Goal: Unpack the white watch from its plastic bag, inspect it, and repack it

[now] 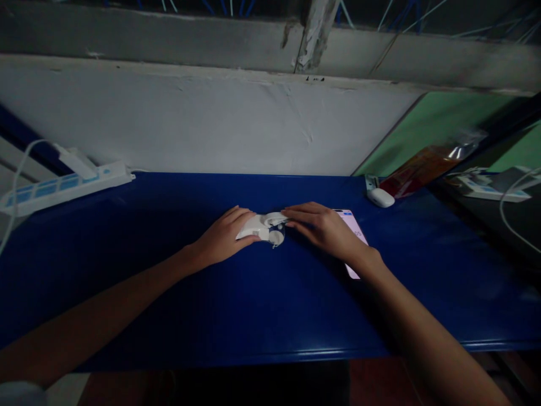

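Observation:
In the head view, my left hand [228, 237] is closed round a smooth white plastic object [255, 226] just above the middle of the blue table. At this object's right end sits a pale disc [276, 237] with a clear rim. My right hand [315, 225] pinches a white curved piece [274, 219] that meets or overlaps the top of the object. I cannot tell whether the two white parts are joined. Both hands are close together, fingertips facing each other. Under and beside my right wrist lies a phone [354, 239] with its screen lit.
The blue table [236, 316] runs up to a white wall [211, 124]. A power strip [67, 186] with a plugged-in charger and cable is at the left. At the back right are a white earbud case [381, 197] and a clear-topped bag [426, 163] with reddish-brown contents.

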A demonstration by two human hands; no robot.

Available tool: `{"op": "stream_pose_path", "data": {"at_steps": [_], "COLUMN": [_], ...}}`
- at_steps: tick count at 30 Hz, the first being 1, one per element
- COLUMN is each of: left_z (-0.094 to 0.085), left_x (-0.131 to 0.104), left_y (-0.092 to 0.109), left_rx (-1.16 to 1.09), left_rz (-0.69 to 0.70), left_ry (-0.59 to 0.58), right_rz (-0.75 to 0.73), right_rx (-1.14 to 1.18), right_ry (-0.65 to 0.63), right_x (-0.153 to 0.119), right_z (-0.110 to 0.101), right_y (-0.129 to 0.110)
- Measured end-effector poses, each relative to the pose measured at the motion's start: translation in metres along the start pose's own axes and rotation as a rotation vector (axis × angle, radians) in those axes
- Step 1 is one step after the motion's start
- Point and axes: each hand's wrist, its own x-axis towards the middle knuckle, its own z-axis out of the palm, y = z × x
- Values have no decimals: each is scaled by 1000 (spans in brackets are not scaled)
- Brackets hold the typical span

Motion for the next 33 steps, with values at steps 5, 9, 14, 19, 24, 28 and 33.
{"op": "stream_pose_path", "data": {"at_steps": [5, 9, 14, 19, 24, 28, 33], "left_z": [0, 0, 0, 0, 0, 0, -1], "left_x": [-2, -3, -4, -3, -2, -3, -5], "left_y": [-1, -1, 1, 2, 3, 3, 2], "left_rx": [54, 64, 75, 99, 98, 100, 81], "left_rz": [-18, -44, -12, 17, -5, 11, 25], "left_ry": [38, 87, 101, 95, 66, 42, -9], "right_rz": [58, 72, 104, 145, 52, 11, 3], "right_rx": [28, -9, 37, 53, 13, -98, -101], "right_ry": [-23, -42, 4, 26, -26, -68, -132], "right_x": [-3, -5, -2, 0, -1, -2, -4], "right_z": [-3, -5, 5, 27, 28, 13, 9], "right_y": [9, 14, 2, -9, -7, -7, -12]}}
